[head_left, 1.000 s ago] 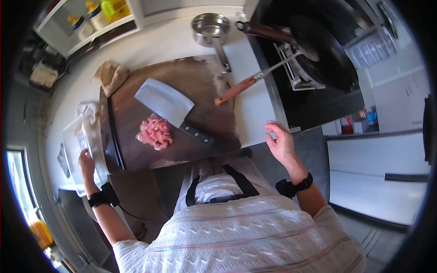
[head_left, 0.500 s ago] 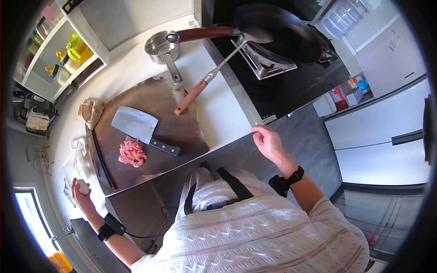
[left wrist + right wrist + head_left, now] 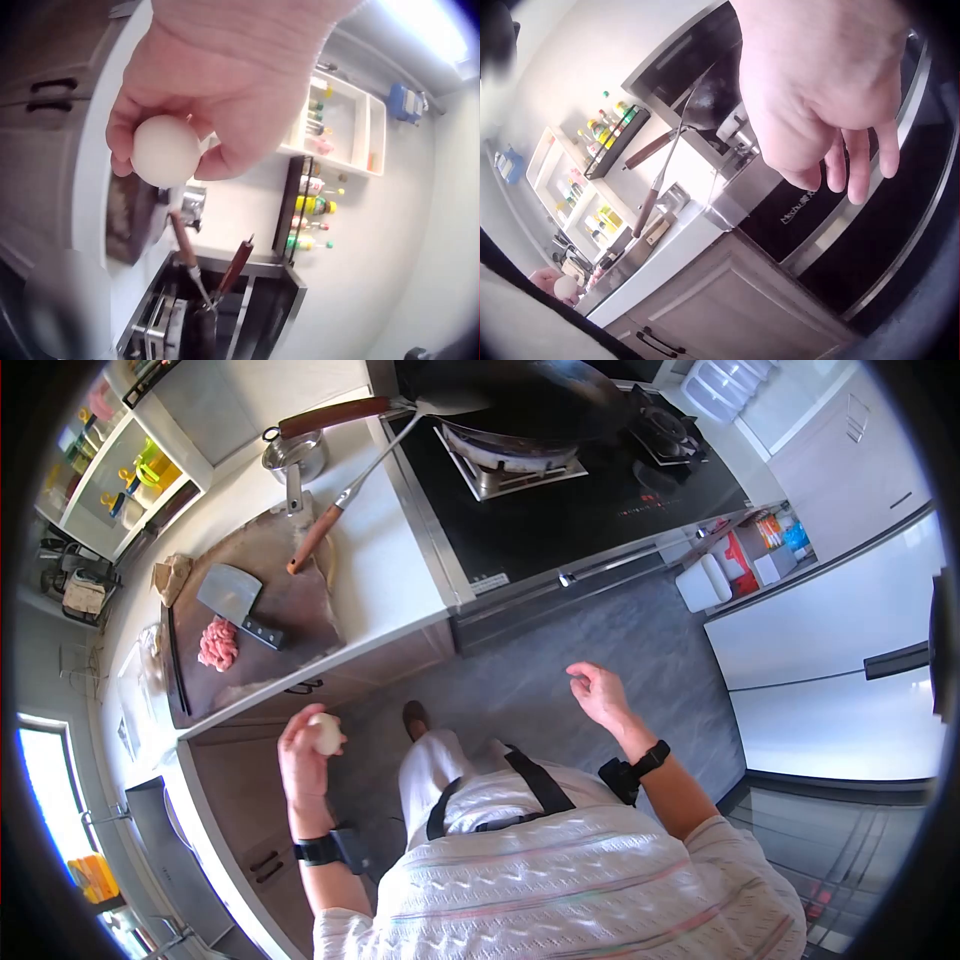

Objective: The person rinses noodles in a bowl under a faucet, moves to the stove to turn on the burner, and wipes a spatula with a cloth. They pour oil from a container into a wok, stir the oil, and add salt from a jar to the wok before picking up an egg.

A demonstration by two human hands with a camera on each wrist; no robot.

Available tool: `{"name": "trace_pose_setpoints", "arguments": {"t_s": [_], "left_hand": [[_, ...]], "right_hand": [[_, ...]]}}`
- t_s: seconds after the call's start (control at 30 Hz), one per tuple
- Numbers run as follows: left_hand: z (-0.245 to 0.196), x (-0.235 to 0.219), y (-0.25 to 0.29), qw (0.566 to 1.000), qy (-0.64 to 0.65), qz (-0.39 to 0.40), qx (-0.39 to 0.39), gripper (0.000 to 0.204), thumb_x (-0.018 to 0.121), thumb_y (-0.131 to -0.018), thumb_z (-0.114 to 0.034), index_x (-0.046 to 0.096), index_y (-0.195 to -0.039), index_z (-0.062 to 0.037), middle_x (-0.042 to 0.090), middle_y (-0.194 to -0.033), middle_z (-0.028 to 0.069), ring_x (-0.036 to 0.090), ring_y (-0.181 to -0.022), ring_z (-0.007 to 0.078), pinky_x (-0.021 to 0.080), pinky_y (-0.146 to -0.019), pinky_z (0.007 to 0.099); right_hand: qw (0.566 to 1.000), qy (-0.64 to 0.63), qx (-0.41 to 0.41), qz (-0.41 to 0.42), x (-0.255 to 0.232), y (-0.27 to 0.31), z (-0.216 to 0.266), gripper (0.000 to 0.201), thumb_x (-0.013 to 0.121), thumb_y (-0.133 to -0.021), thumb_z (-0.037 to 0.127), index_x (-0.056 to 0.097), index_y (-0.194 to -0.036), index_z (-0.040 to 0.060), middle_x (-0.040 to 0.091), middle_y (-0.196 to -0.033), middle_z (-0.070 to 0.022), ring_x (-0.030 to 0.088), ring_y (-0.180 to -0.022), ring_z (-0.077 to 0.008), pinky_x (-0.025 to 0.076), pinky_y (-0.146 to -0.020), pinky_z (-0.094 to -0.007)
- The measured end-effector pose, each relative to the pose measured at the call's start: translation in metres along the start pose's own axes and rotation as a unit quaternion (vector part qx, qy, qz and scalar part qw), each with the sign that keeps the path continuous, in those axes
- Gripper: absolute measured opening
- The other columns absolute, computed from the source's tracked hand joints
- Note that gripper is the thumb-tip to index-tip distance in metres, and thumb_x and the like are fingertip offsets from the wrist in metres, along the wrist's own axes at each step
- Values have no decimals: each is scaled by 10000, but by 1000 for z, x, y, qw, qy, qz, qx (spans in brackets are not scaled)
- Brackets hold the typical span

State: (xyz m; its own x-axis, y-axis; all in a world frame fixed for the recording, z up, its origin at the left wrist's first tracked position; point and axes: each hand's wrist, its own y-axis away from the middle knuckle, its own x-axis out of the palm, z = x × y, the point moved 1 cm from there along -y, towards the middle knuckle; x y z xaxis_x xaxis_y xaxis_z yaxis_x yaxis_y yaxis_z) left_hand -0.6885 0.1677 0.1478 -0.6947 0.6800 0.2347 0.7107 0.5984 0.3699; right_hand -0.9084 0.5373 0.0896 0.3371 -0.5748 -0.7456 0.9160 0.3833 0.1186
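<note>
In the head view my left hand (image 3: 303, 760) holds a white egg (image 3: 328, 734) in front of the counter, over the floor. The left wrist view shows the thumb and fingers curled round the egg (image 3: 166, 151). My right hand (image 3: 602, 698) hangs with loosely bent fingers in front of the stove and holds nothing. Raw meat strips (image 3: 218, 644) lie in a heap on the dark cutting board (image 3: 300, 622), beside a cleaver (image 3: 230, 590).
A wok (image 3: 530, 400) sits on the black stove (image 3: 580, 525). A wooden-handled utensil (image 3: 320, 538) reaches from the wok over the board. A small saucepan (image 3: 305, 455) stands behind the board. To the right is a white fridge (image 3: 820, 680).
My left hand has come up from the clear container at the counter's left with the egg and moved right. The body has shifted right and back from the counter; my right hand stays empty.
</note>
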Motion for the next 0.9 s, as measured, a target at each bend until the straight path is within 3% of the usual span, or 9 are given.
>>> {"name": "trace_pose_setpoints", "arguments": {"t_s": [0.07,0.23,0.4,0.5,0.57,0.6,0.77,0.9], "left_hand": [[30,22,19,999,31,7,-33,327,497,-758,-94,531,-1058,31,612,-839,157,617,-618,228,498,-484,268],[75,51,60,997,54,-10,-57,303,498,-762,-81,536,-1044,21,611,-819,132,612,-617,203,491,-496,255],[94,58,88,995,49,-40,-76,296,497,-759,-75,537,-1036,23,601,-799,112,606,-620,187,479,-506,249],[97,56,102,995,35,-52,-80,297,491,-758,-75,537,-1034,26,591,-787,100,606,-623,183,478,-511,245],[102,50,111,992,28,-72,-98,299,490,-756,-79,536,-1032,27,583,-774,92,602,-618,179,473,-508,243],[104,47,115,992,32,-74,-98,299,490,-756,-79,536,-1032,27,583,-774,92,602,-618,179,473,-508,243],[115,32,130,984,36,-122,-126,300,495,-746,-81,543,-1022,25,579,-761,86,590,-597,172,461,-494,242],[127,20,135,982,31,-137,-127,290,490,-758,-80,539,-1027,14,610,-780,109,612,-587,181,498,-465,240]], "right_hand": [[999,12,25,27,-13,7,-20,184,581,-788,150,623,-962,108,646,-875,-105,627,-744,-258,494,-659,-319],[998,66,-13,20,-40,-11,-55,178,585,-792,195,633,-936,102,651,-804,-110,629,-737,-267,494,-654,-334],[996,80,-41,3,-23,-67,-70,199,603,-786,241,643,-910,91,653,-789,-113,631,-735,-275,496,-661,-339],[1000,1,18,21,-3,-109,-80,240,626,-777,271,643,-906,69,656,-810,-119,634,-760,-268,495,-683,-333],[997,-34,64,-7,8,-136,-87,295,642,-774,296,640,-916,38,660,-853,-124,636,-799,-253,493,-714,-325],[996,-60,67,-28,16,-149,-92,358,668,-794,239,581,-1027,-17,622,-817,-73,578,-630,-119,481,-546,-256],[995,-53,72,-53,37,-195,-97,466,705,-759,270,529,-1085,-14,598,-796,-45,544,-599,-107,468,-539,-249],[995,-64,58,-54,41,-201,-84,376,723,-741,249,541,-957,2,576,-753,-24,515,-574,-94,440,-523,-246]]}}
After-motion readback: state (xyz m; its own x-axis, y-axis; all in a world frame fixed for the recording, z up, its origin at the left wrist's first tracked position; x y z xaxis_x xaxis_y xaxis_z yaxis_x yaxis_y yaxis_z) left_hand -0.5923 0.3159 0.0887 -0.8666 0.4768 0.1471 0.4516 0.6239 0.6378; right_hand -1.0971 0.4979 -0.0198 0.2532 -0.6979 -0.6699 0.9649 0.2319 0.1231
